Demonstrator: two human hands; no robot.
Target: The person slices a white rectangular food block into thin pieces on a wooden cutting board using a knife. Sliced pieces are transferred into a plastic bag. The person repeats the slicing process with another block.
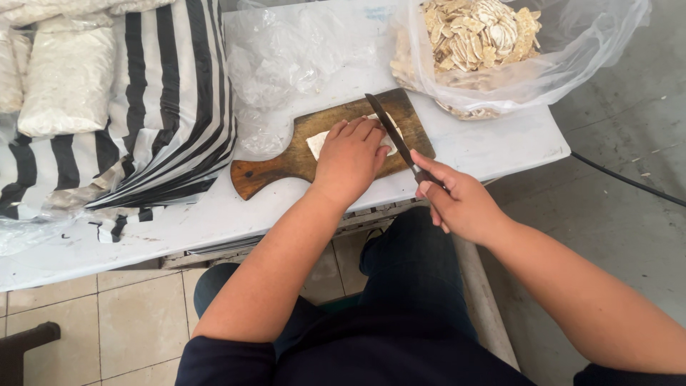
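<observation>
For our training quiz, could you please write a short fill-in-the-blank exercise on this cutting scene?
1. The right hand holds a ____ by its handle.
2. The left hand presses a pale flat piece onto a wooden ____.
3. The clear bag at the table's far right holds pale, dried ____.
4. The cloth at left has black and white ____.

Missing words: knife; cutting board; slices; stripes
</observation>
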